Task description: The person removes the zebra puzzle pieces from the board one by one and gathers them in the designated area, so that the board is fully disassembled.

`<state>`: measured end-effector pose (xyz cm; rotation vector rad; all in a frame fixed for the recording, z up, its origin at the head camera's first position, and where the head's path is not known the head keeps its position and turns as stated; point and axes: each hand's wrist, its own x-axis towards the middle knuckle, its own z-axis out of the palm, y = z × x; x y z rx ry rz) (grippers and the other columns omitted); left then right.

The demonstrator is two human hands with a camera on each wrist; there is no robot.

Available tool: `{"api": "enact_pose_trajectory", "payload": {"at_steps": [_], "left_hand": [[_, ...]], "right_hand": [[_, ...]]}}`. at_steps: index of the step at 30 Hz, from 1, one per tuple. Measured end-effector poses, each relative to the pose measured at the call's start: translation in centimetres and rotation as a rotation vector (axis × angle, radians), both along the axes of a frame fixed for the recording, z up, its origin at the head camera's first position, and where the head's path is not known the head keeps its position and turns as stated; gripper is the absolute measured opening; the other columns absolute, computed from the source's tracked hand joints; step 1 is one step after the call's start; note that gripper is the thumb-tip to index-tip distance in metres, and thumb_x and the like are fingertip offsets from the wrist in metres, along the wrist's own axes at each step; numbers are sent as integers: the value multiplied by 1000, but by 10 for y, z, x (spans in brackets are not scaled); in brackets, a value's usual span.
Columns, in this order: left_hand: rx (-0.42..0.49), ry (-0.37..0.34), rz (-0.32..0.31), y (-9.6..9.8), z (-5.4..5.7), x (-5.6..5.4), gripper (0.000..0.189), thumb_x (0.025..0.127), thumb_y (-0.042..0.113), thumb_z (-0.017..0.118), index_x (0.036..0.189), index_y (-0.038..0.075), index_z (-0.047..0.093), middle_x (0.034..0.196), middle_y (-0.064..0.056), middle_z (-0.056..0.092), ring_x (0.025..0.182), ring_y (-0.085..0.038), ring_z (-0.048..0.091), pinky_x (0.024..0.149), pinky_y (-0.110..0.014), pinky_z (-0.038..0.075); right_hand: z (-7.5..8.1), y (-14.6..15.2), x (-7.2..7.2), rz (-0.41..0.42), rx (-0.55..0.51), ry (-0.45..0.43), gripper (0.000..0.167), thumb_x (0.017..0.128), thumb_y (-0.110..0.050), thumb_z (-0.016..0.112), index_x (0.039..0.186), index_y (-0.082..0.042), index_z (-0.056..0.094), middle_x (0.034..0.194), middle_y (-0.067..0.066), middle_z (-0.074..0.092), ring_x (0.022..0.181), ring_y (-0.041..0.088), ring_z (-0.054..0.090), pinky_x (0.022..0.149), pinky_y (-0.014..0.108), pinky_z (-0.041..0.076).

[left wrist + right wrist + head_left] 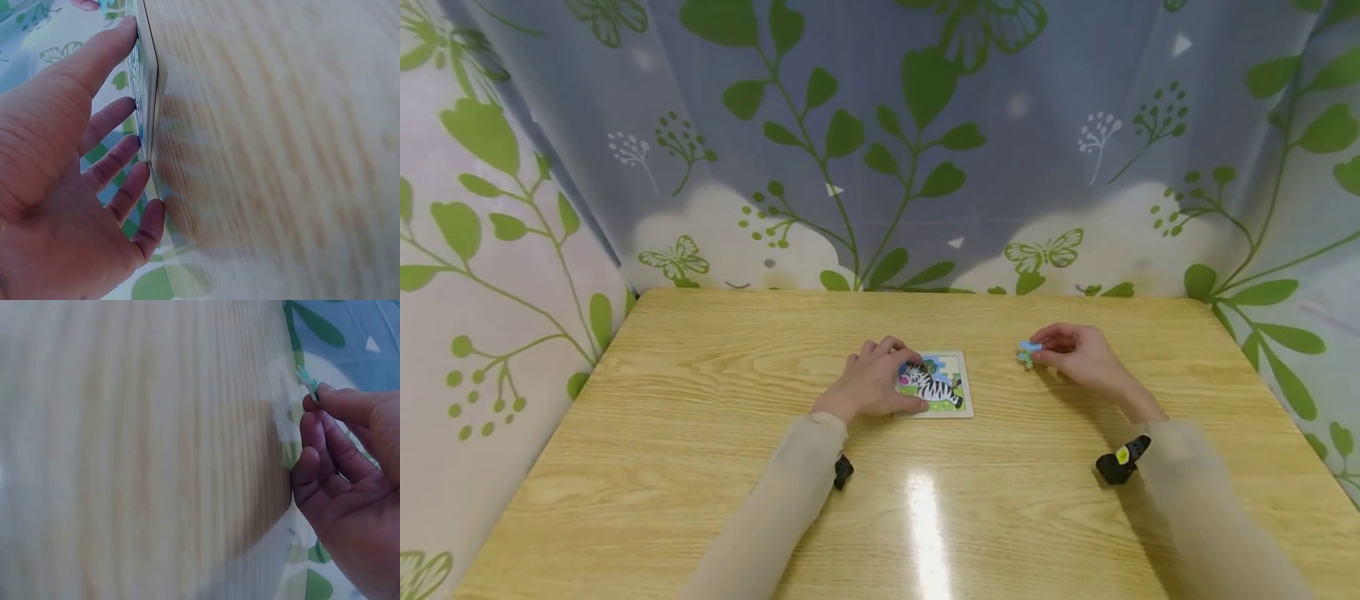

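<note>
A small zebra jigsaw puzzle in a pale square frame lies flat on the wooden table; its upper right part shows pale, bare board. My left hand rests over its left side, covering that edge. In the left wrist view the thumb and spread fingers of that hand touch the board, seen edge-on. To the right of the puzzle, my right hand pinches a blue and green puzzle piece between thumb and fingertips. The right wrist view shows this puzzle piece edge-on, above the table.
The wooden table reaches back to a curtain printed with green leaves and butterflies. Patterned cloth also hangs at both sides. A black strap device sits on the right wrist, another on the left.
</note>
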<state>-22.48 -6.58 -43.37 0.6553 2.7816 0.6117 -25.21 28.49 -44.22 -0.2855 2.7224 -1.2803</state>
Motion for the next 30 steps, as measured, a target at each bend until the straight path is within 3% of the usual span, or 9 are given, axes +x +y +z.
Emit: {"api": "enact_pose_trajectory", "payload": {"at_steps": [15,22,30], "left_hand": [[9,-19,-15,-3,-1,-2,64,85,53,79,141,29,58,154,-3,43,138,-36,40,110,-65,34],[13,-22,-15,-3,-1,-3,64,85,53,79,141,30,58,153,-2,43,138,-36,40,109,-64,35],[13,-38,-11,-4,-3,-4,65,84,53,80,141,31,58,155,-1,42,140,-34,39,109,-65,35]], "right_hand": [[-4,1,-17,11,112,39,23,98,-15,69,116,-1,71,106,19,73,86,9,63,71,22,50],[-4,3,-20,38,158,56,22,97,-15,69,116,-2,72,108,18,73,87,17,66,71,25,50],[-2,3,-16,30,134,15,28,99,-20,68,122,-2,68,112,20,72,88,17,67,69,25,52]]}}
